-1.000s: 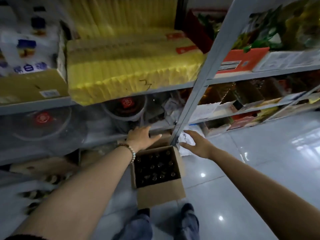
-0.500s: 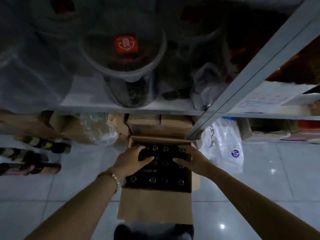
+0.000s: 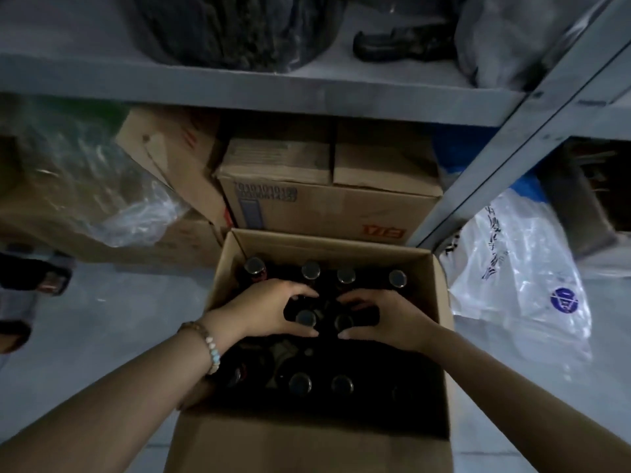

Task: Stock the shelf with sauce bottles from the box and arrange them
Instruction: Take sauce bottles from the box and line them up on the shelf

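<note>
Left hand (image 3: pixel 266 312) fingers (image 3: pixel 300 291) curl round a sauce bottle (image 3: pixel 305 317) in the box (image 3: pixel 440 302); right hand (image 3: pixel 396 319) fingers (image 3: pixel 355 297) round the neighbouring bottle (image 3: pixel 343 321).

Sauce bottles (image 3: pixel 254 367) indistinct in dark box (image 3: pixel 307 447)

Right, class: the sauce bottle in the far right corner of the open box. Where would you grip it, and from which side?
Likely the neck under the cap, from straight above. The corner bottle stands upright, hemmed in by the box wall and its neighbour, so only its top shows. The left hand and right hand grip middle bottles likewise.
</note>
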`<action>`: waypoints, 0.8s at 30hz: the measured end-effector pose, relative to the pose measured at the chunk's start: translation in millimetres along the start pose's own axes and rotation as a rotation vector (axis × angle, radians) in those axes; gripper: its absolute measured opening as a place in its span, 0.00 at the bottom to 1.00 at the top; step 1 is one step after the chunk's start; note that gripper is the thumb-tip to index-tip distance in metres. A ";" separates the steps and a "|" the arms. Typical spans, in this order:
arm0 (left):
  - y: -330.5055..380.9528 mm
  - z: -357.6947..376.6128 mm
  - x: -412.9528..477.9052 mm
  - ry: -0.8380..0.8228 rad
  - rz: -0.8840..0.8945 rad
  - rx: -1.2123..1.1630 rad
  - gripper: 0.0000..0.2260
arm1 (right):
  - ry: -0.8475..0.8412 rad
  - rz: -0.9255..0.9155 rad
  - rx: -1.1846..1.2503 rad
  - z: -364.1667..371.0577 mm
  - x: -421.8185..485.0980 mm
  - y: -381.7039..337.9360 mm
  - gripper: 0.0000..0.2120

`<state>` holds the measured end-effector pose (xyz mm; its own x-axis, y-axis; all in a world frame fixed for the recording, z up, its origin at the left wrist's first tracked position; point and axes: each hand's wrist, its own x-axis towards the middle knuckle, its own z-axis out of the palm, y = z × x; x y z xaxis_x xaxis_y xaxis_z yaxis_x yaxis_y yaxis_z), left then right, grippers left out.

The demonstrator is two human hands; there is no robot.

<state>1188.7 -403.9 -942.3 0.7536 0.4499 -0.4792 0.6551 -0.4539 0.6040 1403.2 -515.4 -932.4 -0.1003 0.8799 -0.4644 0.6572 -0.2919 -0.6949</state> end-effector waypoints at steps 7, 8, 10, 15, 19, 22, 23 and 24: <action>-18.7 5.5 21.6 -0.046 0.133 0.027 0.24 | -0.072 -0.180 -0.054 7.7 28.3 14.4 0.19; -20.5 8.5 22.1 -0.042 0.151 0.025 0.24 | -0.079 -0.192 -0.054 9.8 29.3 17.2 0.19; -23.2 15.3 23.9 -0.035 0.188 0.025 0.24 | -0.086 -0.218 -0.067 13.4 30.1 23.4 0.20; -28.7 24.1 33.6 -0.023 0.217 0.089 0.19 | -0.035 -0.279 -0.271 18.7 37.1 39.4 0.20; -30.3 23.6 31.8 0.006 0.216 0.034 0.14 | 0.013 -0.290 -0.264 20.7 34.4 41.2 0.17; -29.2 20.0 23.3 0.044 0.234 -0.030 0.12 | 0.028 -0.312 -0.165 16.6 27.6 37.8 0.14; -28.5 17.9 19.6 0.058 0.245 -0.065 0.12 | 0.038 -0.322 -0.113 14.0 24.6 36.4 0.13; -27.4 15.0 15.5 0.077 0.255 -0.103 0.12 | 0.051 -0.330 -0.060 10.7 20.7 34.8 0.13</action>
<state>1183.2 -396.0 -975.9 0.8844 0.3903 -0.2560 0.4331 -0.4814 0.7621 1416.0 -511.3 -972.1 -0.2785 0.9414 -0.1904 0.6383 0.0333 -0.7691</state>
